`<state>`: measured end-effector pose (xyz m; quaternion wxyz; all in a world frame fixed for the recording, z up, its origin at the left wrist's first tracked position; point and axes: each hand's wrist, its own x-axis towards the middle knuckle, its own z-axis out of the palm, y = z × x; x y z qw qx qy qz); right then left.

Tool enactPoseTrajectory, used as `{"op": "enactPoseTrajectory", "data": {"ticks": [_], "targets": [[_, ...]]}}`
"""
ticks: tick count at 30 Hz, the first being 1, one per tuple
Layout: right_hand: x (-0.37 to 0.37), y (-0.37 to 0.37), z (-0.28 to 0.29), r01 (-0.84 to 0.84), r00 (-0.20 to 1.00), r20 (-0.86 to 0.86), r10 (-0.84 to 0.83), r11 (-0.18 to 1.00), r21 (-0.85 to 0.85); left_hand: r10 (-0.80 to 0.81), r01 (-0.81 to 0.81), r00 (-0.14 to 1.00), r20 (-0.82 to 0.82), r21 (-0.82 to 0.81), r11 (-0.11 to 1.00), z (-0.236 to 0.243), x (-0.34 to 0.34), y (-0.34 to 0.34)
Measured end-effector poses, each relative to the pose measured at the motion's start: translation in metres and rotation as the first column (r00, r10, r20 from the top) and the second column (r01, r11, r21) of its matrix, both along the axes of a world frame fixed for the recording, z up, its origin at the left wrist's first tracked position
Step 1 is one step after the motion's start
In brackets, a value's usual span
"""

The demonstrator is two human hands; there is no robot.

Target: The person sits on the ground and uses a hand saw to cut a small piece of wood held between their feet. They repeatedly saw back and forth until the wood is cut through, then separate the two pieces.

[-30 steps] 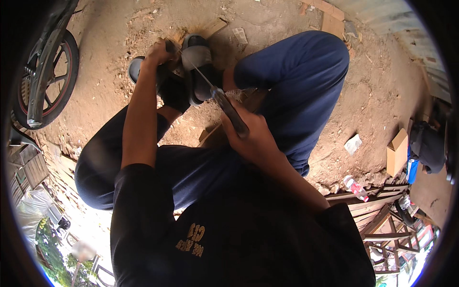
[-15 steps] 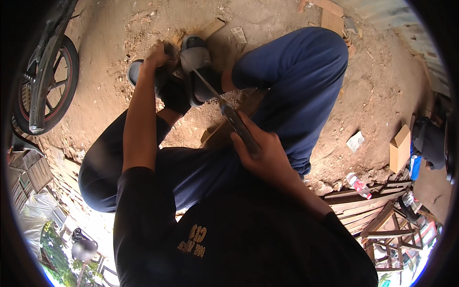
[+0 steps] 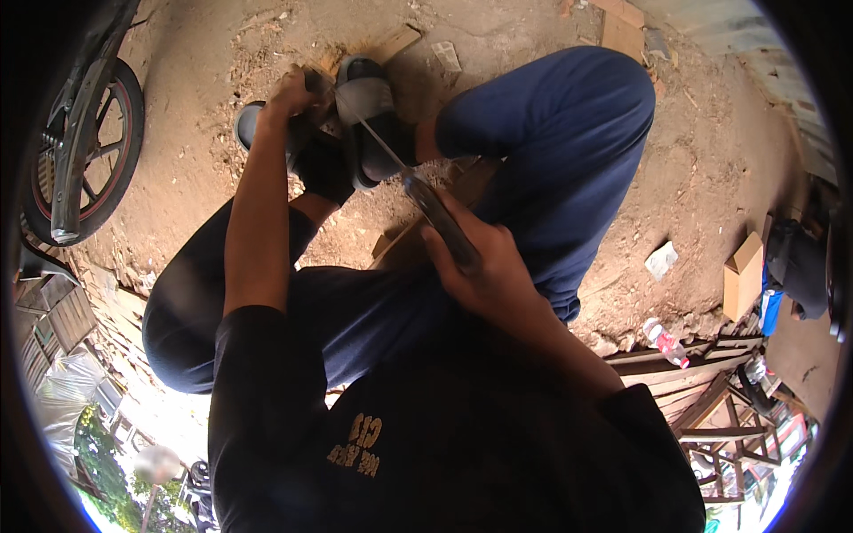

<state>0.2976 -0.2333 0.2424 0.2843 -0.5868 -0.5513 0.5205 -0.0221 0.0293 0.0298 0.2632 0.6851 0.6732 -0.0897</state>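
I see a black short-sleeved shirt (image 3: 444,435) with yellow lettering low on its front, dark blue trousers (image 3: 551,142), and grey slide sandals (image 3: 364,102) over black socks (image 3: 324,169). My forearms and hands are bare.

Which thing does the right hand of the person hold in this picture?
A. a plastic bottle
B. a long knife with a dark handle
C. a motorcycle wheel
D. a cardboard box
B: the right hand grips the dark handle of a long knife, whose blade reaches toward the piece of wood that the left hand holds down by the sandals.
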Motion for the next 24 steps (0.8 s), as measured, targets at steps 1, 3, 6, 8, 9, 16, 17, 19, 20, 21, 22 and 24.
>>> {"op": "enactPoseTrajectory", "data": {"ticks": [1, 3, 6, 8, 9, 16, 17, 19, 20, 21, 22, 24], "targets": [[-0.007, 0.026, -0.012, -0.035, 0.998, 0.042, 0.036, 0.999, -0.023, -0.039, 0.033, 0.992, -0.119, -0.057, 0.998, 0.009, 0.011, 0.004], [-0.010, 0.033, -0.020, -0.061, 0.995, 0.084, 0.058, 0.998, 0.028, -0.049, 0.048, 0.998, -0.027, -0.061, 0.997, 0.003, 0.007, 0.005], [0.008, -0.003, -0.013, -0.010, 0.997, 0.083, -0.005, 0.983, 0.184, -0.062, 0.063, 0.996, -0.068, 0.004, 0.998, -0.012, 0.004, -0.014], [0.017, -0.021, -0.011, 0.037, 0.998, 0.045, -0.047, 0.979, 0.198, -0.026, 0.034, 0.994, -0.106, 0.072, 0.997, 0.006, 0.007, 0.010], [0.015, -0.023, -0.009, 0.025, 0.998, 0.047, -0.034, 0.984, 0.177, 0.000, 0.002, 0.997, -0.080, 0.017, 1.000, 0.008, 0.006, 0.005], [0.015, -0.016, 0.003, -0.025, 0.998, 0.054, 0.021, 0.997, 0.075, -0.057, 0.056, 0.997, -0.053, -0.014, 0.998, -0.017, -0.004, -0.006], [0.027, -0.024, 0.005, 0.014, 0.999, 0.029, -0.019, 0.986, 0.163, -0.080, 0.081, 0.996, -0.041, 0.026, 0.996, -0.025, -0.007, 0.009], [0.026, -0.016, 0.028, -0.007, 0.999, 0.033, 0.008, 0.999, -0.047, -0.036, 0.036, 0.999, -0.022, 0.031, 0.999, -0.016, -0.007, 0.015], [0.025, -0.015, 0.041, -0.017, 0.999, 0.037, 0.023, 0.985, -0.172, -0.013, 0.013, 1.000, -0.008, 0.012, 1.000, -0.017, -0.006, 0.006], [0.026, -0.010, 0.045, -0.023, 0.999, 0.033, 0.028, 0.992, -0.125, 0.004, -0.002, 0.999, -0.047, 0.040, 0.999, -0.012, -0.003, 0.002], [0.027, -0.005, 0.046, -0.031, 0.999, 0.029, 0.033, 0.996, -0.079, 0.016, -0.015, 0.999, -0.035, 0.012, 1.000, -0.010, -0.002, 0.005], [0.030, -0.008, 0.044, -0.022, 0.999, 0.026, 0.022, 1.000, -0.009, 0.038, -0.038, 0.999, -0.009, -0.056, 0.998, -0.005, 0.000, 0.006]]}}
